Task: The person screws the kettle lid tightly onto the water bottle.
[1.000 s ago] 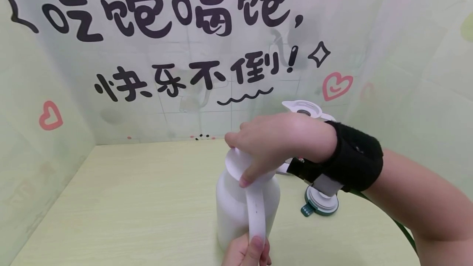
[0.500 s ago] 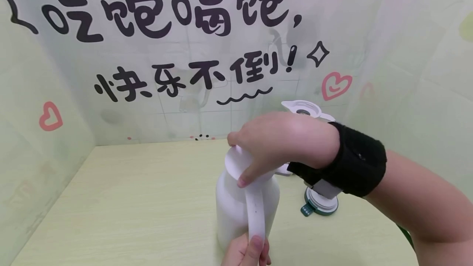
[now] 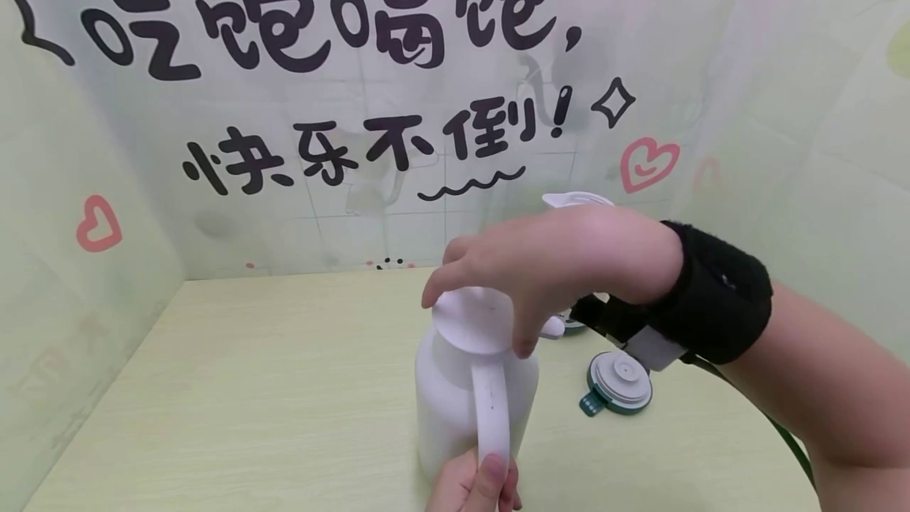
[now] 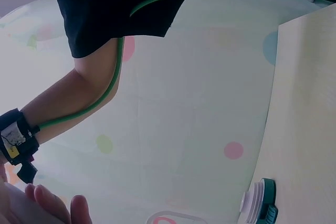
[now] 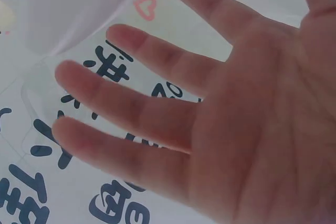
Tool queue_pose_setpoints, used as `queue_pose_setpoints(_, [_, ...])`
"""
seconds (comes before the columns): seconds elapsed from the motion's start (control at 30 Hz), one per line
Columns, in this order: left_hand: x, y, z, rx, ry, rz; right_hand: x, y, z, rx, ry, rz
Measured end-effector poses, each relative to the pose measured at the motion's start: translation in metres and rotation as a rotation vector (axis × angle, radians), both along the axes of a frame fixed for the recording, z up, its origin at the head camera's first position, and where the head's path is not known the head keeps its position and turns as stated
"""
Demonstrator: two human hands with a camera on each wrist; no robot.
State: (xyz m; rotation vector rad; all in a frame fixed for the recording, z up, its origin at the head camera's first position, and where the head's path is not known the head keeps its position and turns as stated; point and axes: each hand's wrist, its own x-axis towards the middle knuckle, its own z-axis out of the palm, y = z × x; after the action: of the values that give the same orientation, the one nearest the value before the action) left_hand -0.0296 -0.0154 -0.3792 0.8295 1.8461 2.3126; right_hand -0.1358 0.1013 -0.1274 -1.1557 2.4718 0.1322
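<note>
A white insulated jug (image 3: pixel 448 409) stands upright on the table with its round white lid (image 3: pixel 472 318) on top. Low on the jug's handle (image 3: pixel 490 401), my left hand (image 3: pixel 465 488) grips with the thumb across it. My right hand (image 3: pixel 540 255) arches over the lid, fingers spread. In the right wrist view the right hand's fingers (image 5: pixel 152 114) are nearly straight and hold nothing; a blurred white part of the jug (image 5: pixel 68 9) shows beyond them. Only a few fingertips (image 4: pixel 52 203) appear at the lower left of the left wrist view.
Right of the jug lies a white and green stopper lid (image 3: pixel 622 385) with a tab. Behind my right hand, a white spouted part (image 3: pixel 576 200) is partly hidden. A printed curtain (image 3: pixel 355 235) rises behind the table (image 3: pixel 249 401). A green cable (image 3: pixel 792 449) runs along my right arm.
My right hand has loosened from the lid, its fingers spreading and its wrist shifting right. The thumb has moved to the lid's right side, uncovering more of its top. My left hand stays put.
</note>
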Motion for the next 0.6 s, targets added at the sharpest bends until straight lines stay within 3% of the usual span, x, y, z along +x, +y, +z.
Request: queue_pose_setpoints(0.6, [-0.0032, 0.0011, 0.0008, 0.017, 0.006, 0.006, -0.0074, -0.0033, 0.0001, -0.014, 0.065, 0.048])
